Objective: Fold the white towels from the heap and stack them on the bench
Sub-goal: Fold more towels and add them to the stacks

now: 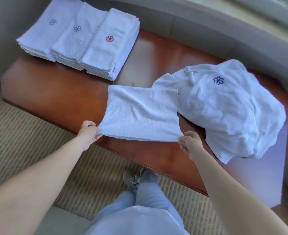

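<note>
A white towel point(139, 112) lies spread on the reddish wooden bench point(68, 95), its near edge lifted off the wood. My left hand point(89, 133) pinches the near left corner and my right hand point(190, 145) pinches the near right corner. To the right sits the heap of unfolded white towels point(228, 112), the top one showing a blue flower logo. At the back left stand three stacks of folded towels point(82, 39) side by side, two with blue logos and one with a red logo.
A grey cushioned seat back point(207, 28) curves behind the bench. Striped beige carpet point(29, 133) covers the floor in front. My legs in light blue trousers and a grey shoe point(131, 178) stand close to the bench's near edge.
</note>
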### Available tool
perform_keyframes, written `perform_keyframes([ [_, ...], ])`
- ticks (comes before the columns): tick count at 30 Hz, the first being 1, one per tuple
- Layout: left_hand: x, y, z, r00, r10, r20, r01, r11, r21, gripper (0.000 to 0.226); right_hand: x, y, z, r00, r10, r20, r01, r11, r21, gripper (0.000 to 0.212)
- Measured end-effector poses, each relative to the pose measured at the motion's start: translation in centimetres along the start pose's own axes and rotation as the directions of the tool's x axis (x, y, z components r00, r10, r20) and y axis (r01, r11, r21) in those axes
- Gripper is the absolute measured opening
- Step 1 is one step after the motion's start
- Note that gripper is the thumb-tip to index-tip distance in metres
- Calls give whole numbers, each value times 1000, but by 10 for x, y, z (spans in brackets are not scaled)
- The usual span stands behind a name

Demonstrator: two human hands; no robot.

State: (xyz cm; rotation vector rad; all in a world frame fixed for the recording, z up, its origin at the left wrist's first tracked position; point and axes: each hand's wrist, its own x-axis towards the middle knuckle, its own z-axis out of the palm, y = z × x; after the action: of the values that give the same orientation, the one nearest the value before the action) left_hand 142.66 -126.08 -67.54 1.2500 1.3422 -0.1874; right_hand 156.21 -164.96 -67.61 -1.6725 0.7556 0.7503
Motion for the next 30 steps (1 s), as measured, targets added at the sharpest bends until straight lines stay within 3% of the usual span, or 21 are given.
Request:
perform_keyframes([
  [2, -15, 28, 0, 997, 54, 64, -51, 997, -52, 33, -16, -30, 1, 996, -83, 34, 81, 995, 51, 37],
  [7, -68, 131, -1, 967, 235, 96, -192, 924, -332, 12, -63, -136, 3, 966, -258, 12, 241, 917, 319, 16],
  [11, -112, 187, -8, 946, 312, 87, -269, 906, -327, 20, -106, -195, -1, 946, -315, -69, 313, 842, 439, 6],
  [14, -130, 195, -14, 944, 305, 124, -267, 929, -255, 20, -124, -210, -1, 948, -315, -52, 301, 827, 474, 2],
  [23, -136, 230, -16, 926, 366, 91, -318, 887, -335, 20, -130, -239, 5, 934, -356, -39, 328, 807, 491, 10],
  [30, -126, 219, -23, 909, 408, 88, -349, 858, -377, 22, -128, -231, 15, 865, -498, -67, 463, 737, 492, 17],
])
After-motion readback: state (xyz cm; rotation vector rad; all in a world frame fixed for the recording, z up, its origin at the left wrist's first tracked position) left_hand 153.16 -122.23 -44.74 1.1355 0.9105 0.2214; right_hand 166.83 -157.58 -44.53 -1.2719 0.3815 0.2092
